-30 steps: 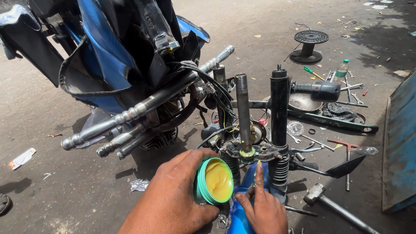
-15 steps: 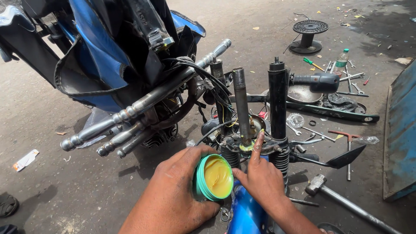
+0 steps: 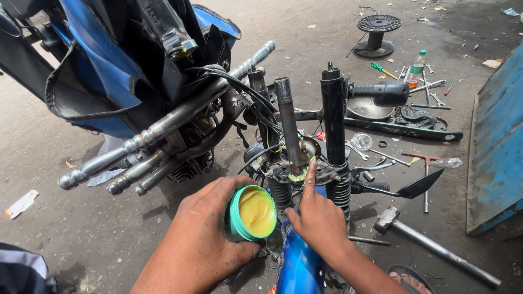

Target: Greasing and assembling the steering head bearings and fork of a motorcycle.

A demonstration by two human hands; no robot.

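My left hand [image 3: 210,228] grips a small round green tub [image 3: 248,213] full of yellow grease, tilted toward me. My right hand [image 3: 318,218] has its index finger stretched up, the tip touching the greased base of the steel steering stem [image 3: 287,128] of a dismantled blue motorcycle. Yellow grease rings the stem's foot. A black fork tube [image 3: 333,117] stands upright just right of the stem. The blue fender [image 3: 299,264] lies under my right wrist.
Chrome crash-guard bars [image 3: 163,130] and the blue bodywork [image 3: 120,71] fill the left. On the concrete at right lie a hammer [image 3: 430,245], several spanners and screwdrivers, a plastic bottle [image 3: 417,66], a black spool [image 3: 377,34] and a blue metal panel [image 3: 498,147].
My right hand has risen from the blue fender, and its index finger now reaches the base of the steering stem. The left hand keeps the tub in place.
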